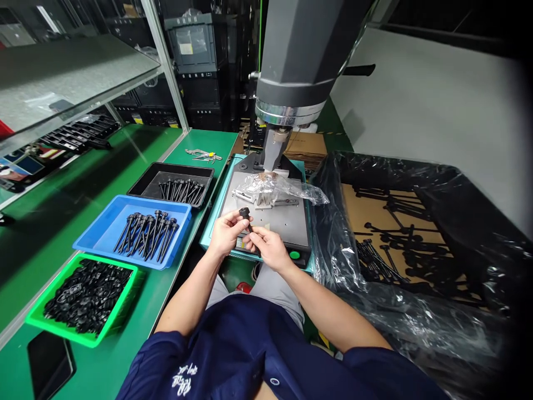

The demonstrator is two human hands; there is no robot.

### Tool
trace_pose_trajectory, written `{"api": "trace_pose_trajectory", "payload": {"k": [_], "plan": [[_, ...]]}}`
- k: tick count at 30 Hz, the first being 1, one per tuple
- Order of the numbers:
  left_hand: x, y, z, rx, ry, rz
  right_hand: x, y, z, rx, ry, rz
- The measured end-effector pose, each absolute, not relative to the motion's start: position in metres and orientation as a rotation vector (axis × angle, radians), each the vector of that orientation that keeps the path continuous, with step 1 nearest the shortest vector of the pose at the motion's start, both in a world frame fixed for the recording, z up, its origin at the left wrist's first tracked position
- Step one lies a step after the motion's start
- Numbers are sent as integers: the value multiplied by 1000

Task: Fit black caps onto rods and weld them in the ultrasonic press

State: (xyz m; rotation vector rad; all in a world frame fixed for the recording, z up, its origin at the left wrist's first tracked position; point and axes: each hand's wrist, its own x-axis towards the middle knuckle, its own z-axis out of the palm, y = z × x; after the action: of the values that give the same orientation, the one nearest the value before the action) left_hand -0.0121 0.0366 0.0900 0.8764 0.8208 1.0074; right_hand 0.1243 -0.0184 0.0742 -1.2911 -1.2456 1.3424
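Observation:
Between my two hands is a black rod with a wide round head [244,212], held head up in front of the machine's base plate. The fingers of my left hand [225,233] are closed on it just below the head. Lower on the shaft, my right hand [268,247] pinches it, hiding much of its lower part. Just beyond my hands, a metal fixture [263,198] partly covered by clear plastic stands on the grey plate [291,230], under the machine's large dark head [293,72].
At left, a blue tray [97,225] and a black tray [144,186] hold similar rods. A green basket [89,340] contains small black parts, with a phone [49,364] beside it. Pliers [204,154] lie farther back. At right, a plastic-lined box [333,244] holds more rods on cardboard.

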Motion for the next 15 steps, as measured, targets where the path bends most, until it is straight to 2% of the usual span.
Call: {"api": "trace_pose_trajectory", "payload": {"k": [3, 9, 15], "plan": [[-16, 36, 86, 893, 770, 989, 122, -20, 73, -1323, -1217, 1283], [-23, 32, 87, 1080, 702, 1015, 123, -15, 60, -1405, -1367, 897], [-33, 31, 84, 1212, 667, 1035, 120, -1, 51, -1388, -1407, 811]]}}
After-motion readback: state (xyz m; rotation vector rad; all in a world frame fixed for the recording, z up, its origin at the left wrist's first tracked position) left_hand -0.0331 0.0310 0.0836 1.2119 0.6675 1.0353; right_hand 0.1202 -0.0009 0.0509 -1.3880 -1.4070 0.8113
